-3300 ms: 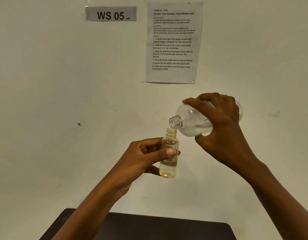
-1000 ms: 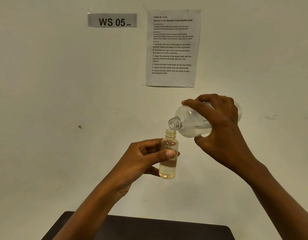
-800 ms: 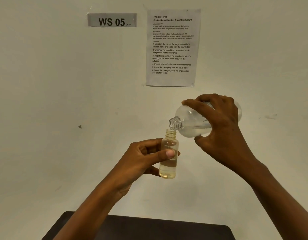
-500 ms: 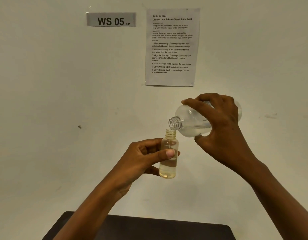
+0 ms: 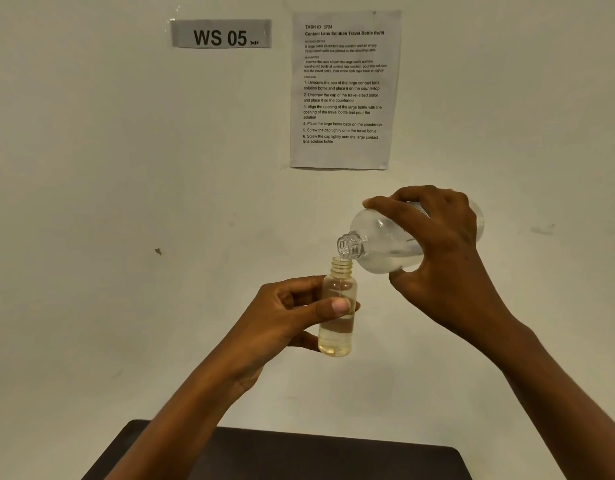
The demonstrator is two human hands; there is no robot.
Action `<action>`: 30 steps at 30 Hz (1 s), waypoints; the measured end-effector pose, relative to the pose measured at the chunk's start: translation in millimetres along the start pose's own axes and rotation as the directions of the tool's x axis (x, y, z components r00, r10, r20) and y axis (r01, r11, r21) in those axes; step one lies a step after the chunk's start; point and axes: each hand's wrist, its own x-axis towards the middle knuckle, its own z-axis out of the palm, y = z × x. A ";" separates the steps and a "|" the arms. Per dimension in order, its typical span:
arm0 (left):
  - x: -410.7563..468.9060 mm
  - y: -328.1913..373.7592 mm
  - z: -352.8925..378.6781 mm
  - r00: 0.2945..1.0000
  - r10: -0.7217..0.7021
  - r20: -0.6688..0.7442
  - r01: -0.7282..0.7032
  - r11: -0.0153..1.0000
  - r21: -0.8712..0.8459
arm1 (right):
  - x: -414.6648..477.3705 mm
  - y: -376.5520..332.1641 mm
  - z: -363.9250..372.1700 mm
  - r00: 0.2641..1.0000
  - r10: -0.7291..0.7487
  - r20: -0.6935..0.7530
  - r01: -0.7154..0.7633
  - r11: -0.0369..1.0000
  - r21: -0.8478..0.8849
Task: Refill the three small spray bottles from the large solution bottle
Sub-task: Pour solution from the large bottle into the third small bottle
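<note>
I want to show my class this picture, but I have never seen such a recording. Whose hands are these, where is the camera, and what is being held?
The camera sits on a person's head, looking forward and down at their own bare hands. The left hand holds a small bottle upright, uncapped and partly filled. The right hand tips a large clear bottle, its open mouth just above the small one's neck. On the wall hang a sign reading WS 05 and an instruction sheet. A dark table edge shows below, nothing visible on it.

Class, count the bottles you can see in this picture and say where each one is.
2. The small bottle is upright in the left hand; the large bottle is tilted over its mouth in the right hand. Other small bottles may lie outside the view.
</note>
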 end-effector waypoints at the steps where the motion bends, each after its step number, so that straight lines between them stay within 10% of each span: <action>1: 0.3 0.1 0.2 1.000 0.000 0.001 0.000 1.000 0.000 | 0.2 0.2 0.2 1.000 0.000 -0.001 0.000 1.000 0.000; 30: 4.1 -2.9 1.8 1.000 -0.002 0.003 0.002 1.000 0.009 | -2.4 7.5 2.6 1.000 0.002 0.008 -0.002 1.000 0.013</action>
